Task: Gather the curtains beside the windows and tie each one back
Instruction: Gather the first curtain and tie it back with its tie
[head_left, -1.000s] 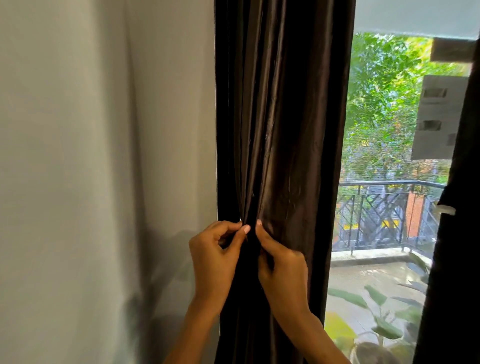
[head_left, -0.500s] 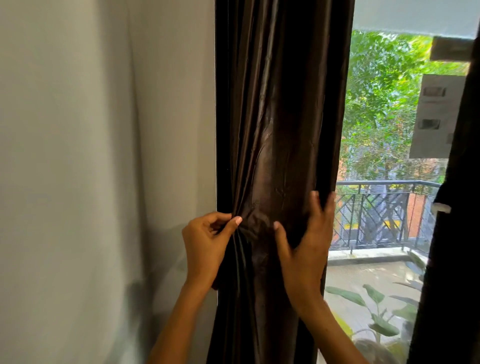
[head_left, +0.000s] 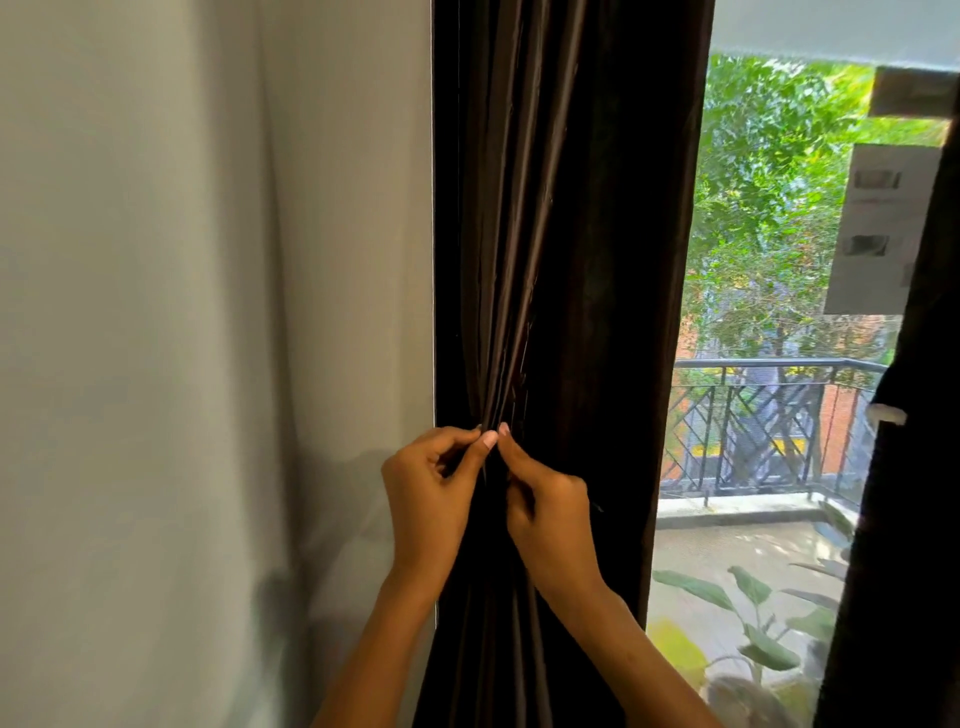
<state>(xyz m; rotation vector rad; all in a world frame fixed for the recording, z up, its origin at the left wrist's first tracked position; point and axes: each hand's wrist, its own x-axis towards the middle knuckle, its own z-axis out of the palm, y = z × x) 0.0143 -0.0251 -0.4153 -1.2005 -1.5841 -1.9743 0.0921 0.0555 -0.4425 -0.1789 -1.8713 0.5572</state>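
While both hands pinched the same bunch of folds, the left hand (head_left: 431, 499) held the dark curtain (head_left: 561, 249) between thumb and curled fingers, and the right hand (head_left: 550, 512) pinched it just beside, thumb tips nearly touching; each grip was narrow and closed on cloth. No separate tie-back band could be made out in either grip, so whether a cord was already held could not be told. From that pinch the folds fanned upward and hung loose below, the curtain standing against the edge of the grey wall (head_left: 208, 312), left of the window (head_left: 769, 260). Beyond the glass lay a balcony railing (head_left: 769, 426), trees and leafy plants (head_left: 753, 623). A second dark curtain (head_left: 904, 467) hung at the far right with a pale tab on its edge. The step in hand looked like the gathering, close to done; the next move would call for keeping the bunch tight with one hand while the other brought a tie round it.
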